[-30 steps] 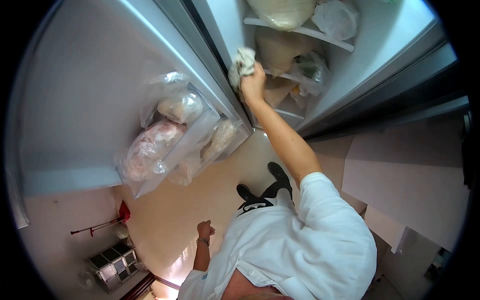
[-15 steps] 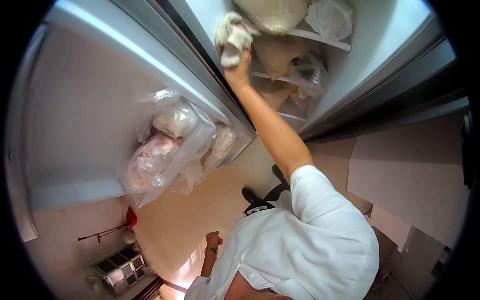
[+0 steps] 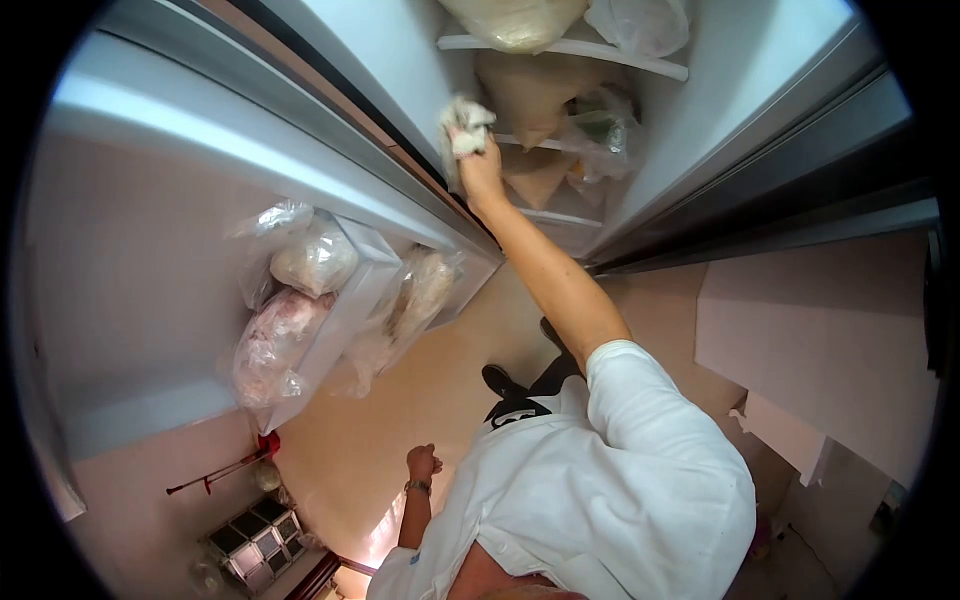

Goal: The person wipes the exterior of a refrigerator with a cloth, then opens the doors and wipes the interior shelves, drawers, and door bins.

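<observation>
My right hand (image 3: pixel 480 172) is closed round a crumpled off-white cloth (image 3: pixel 467 128). It reaches up to the left inner side wall of an open white fridge compartment (image 3: pixel 400 90). The cloth lies close against that wall, near its front edge. My left hand (image 3: pixel 424 461), with a watch at the wrist, hangs low over the floor with its fingers curled and nothing visible in them. Bagged items rest on the compartment's shelves, among them a large pale bag (image 3: pixel 520 20) and a brownish bag (image 3: pixel 540 95).
The open door (image 3: pixel 130 250) at left carries bins with clear plastic bags (image 3: pixel 280 340). A dark door edge (image 3: pixel 760 210) and a pale cabinet (image 3: pixel 820 320) stand at right. A red-handled tool (image 3: pixel 215 470) and a small rack (image 3: pixel 258 545) are at lower left.
My right hand has moved down along the side wall with the cloth, toward the lower shelves. The door and its bags appear slightly farther left. My left hand is a little higher in view.
</observation>
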